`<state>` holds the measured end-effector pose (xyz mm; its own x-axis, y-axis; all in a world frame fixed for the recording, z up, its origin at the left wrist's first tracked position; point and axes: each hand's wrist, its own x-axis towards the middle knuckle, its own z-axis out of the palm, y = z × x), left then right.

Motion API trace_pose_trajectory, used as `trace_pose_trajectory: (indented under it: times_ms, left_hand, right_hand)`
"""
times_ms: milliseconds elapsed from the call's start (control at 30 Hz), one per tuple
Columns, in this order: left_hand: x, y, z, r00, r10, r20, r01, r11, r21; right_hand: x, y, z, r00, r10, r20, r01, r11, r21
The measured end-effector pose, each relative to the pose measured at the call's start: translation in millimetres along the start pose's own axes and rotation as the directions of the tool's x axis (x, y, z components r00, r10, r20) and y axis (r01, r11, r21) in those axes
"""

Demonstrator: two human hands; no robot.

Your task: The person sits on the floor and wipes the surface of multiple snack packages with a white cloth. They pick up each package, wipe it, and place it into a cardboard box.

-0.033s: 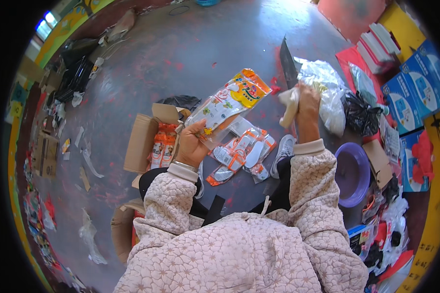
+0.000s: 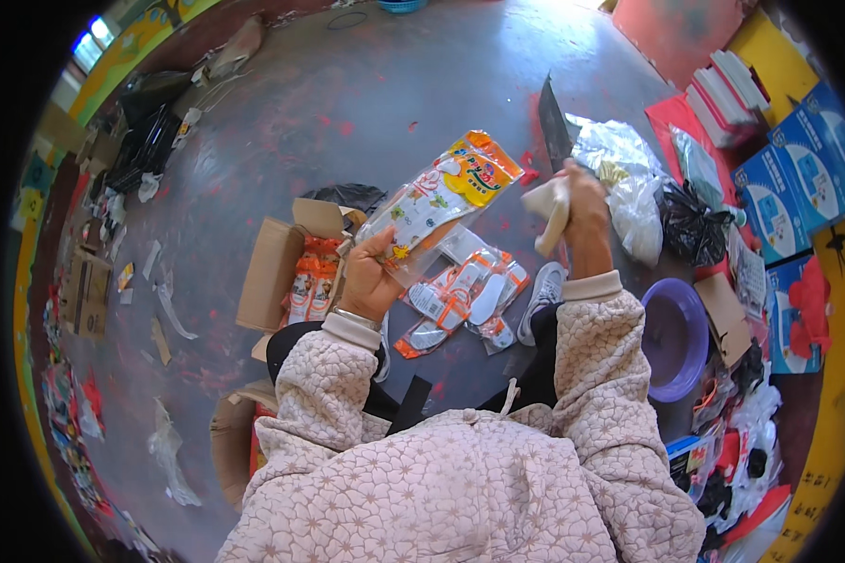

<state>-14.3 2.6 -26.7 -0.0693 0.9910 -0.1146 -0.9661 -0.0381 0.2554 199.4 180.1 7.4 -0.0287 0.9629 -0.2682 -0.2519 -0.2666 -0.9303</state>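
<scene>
my left hand (image 2: 371,281) is closed around the lower end of a clear plastic packet of insoles (image 2: 441,202), printed with small cartoon shapes and topped by an orange and yellow header card. the packet slants from my fingers up toward the centre of the frame, held clear of the grey floor (image 2: 366,103). my right hand (image 2: 580,202), a little right of centre, is clenched on the pale handle of a cleaver (image 2: 554,141); its dark blade points up and away from me. the two hands are apart, with the packet's header end near the knife handle but not touching it.

below the packet, between my knees, a loose pile of more insole packets (image 2: 465,296) with orange bands lies on the floor, just beside my grey shoe (image 2: 542,293). to the left of my left hand sits an open cardboard box (image 2: 270,272) with orange packets standing in it. right of the cleaver are crumpled clear plastic bags (image 2: 624,178) and a black bag (image 2: 693,225). a purple plastic basin (image 2: 676,338) rests at my right elbow. blue boxes (image 2: 798,188) are stacked at the right edge. scraps of plastic and card litter the left side of the frame.
</scene>
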Motion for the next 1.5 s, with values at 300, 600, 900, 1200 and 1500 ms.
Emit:
trace_pose_trajectory:
  times_ms: [300, 600, 900, 1200, 1500]
  left_hand:
    - [-10, -9, 25, 0.995, 0.071, 0.063, -0.08, 0.986, 0.148]
    - [-6, 18, 19, 0.978, -0.123, 0.171, 0.098, 0.984, 0.149]
    - [-4, -1, 11, 0.953, -0.293, 0.074, 0.273, 0.941, 0.2]
    - [-8, -9, 24, 0.986, -0.158, -0.047, 0.164, 0.915, 0.369]
    - [-5, -17, 17, 0.942, -0.333, 0.042, 0.33, 0.942, 0.06]
  right_hand:
    - [-49, 48, 56, 0.835, 0.214, 0.507, -0.3, 0.949, 0.094]
    - [-51, 11, 43, 0.804, 0.12, 0.583, -0.153, 0.988, 0.008]
    - [-59, 16, 50, 0.631, 0.331, 0.701, -0.319, 0.935, -0.155]
    - [-26, 48, 40, 0.725, 0.015, 0.689, 0.203, 0.951, -0.235]
    - [-43, 8, 56, 0.813, -0.531, 0.239, 0.573, 0.804, -0.159]
